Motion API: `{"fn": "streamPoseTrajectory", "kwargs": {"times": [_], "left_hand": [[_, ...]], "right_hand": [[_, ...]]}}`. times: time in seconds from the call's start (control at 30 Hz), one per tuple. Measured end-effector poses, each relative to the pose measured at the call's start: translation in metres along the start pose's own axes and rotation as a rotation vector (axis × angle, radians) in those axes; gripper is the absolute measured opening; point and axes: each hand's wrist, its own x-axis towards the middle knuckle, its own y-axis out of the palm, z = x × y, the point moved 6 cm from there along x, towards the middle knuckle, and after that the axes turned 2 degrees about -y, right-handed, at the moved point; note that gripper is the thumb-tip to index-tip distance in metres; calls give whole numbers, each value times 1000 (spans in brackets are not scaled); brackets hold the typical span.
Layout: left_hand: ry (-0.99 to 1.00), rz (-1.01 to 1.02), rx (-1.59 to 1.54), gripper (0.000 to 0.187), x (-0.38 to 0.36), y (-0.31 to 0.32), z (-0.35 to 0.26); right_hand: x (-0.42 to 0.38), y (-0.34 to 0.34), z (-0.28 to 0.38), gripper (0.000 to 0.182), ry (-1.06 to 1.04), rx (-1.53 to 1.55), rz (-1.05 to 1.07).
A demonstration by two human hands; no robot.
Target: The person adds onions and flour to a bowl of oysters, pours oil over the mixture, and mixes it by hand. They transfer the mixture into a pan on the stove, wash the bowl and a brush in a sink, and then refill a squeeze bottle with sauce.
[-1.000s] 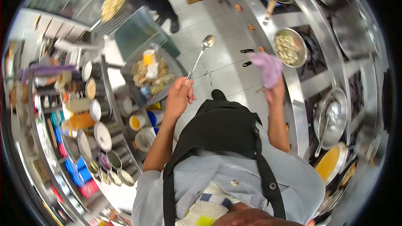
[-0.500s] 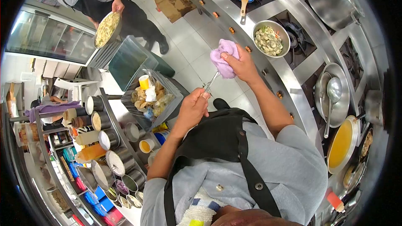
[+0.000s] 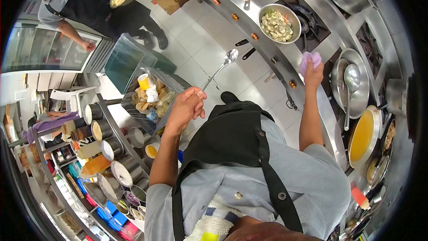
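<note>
Long-handled steel spoon (image 3: 217,70) sits pinched by its handle end in the left hand (image 3: 185,105), bowl angled up and away. The right hand (image 3: 313,75), well apart, presses a crumpled purple cloth (image 3: 309,59) on the steel counter edge (image 3: 272,58).

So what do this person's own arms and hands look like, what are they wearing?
Both arms are bare from just above the elbow down, under short light grey sleeves of a shirt. A black apron with black straps and round metal fasteners lies over the shirt. The left hand and right hand are ungloved; no watch, rings or wristbands show.
</note>
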Motion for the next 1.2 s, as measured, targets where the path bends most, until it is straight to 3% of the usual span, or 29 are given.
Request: {"fn": "streamPoseTrajectory", "kwargs": {"times": [0.1,0.2,0.3,0.37,0.47,0.5,0.53,0.6,0.63,0.7,0.8,0.9,1.03,1.13,1.2], "left_hand": [[28,-23,-25,21,-1,3,-8],[42,-29,-33,23,-2,1,-8],[111,-189,55,23,0,-8,-4],[175,-236,89,25,6,-17,3],[263,-381,151,27,2,-42,-1],[269,-419,120,26,4,-53,1],[281,-453,92,24,1,-59,-3],[362,-524,95,20,-13,-74,-17],[378,-587,-28,18,-20,-83,-16],[472,-710,-240,14,-41,-106,-9],[612,-965,-443,11,-88,-141,-3],[737,-1313,-524,13,-163,-176,6],[755,-1853,-221,19,-264,-225,7],[700,-1959,128,21,-296,-288,23],[495,-2021,203,20,-298,-325,30]], "right_hand": [[24,24,-82,47,-54,-288,-74],[11,8,-37,53,-67,-681,-331],[14,17,4,63,-296,-362,-91],[9,74,-3,72,198,205,409],[-11,137,21,76,900,999,630],[-5,168,5,74,960,1100,665],[4,183,-4,67,809,1094,723],[30,221,-52,59,820,1131,752],[33,213,-38,54,986,1133,615],[45,203,-6,43,631,899,511],[35,179,38,42,658,609,407],[27,185,59,37,475,670,606],[-19,224,127,33,459,680,986],[-84,266,214,23,424,609,1241],[-142,285,280,19,342,578,1375]]}}
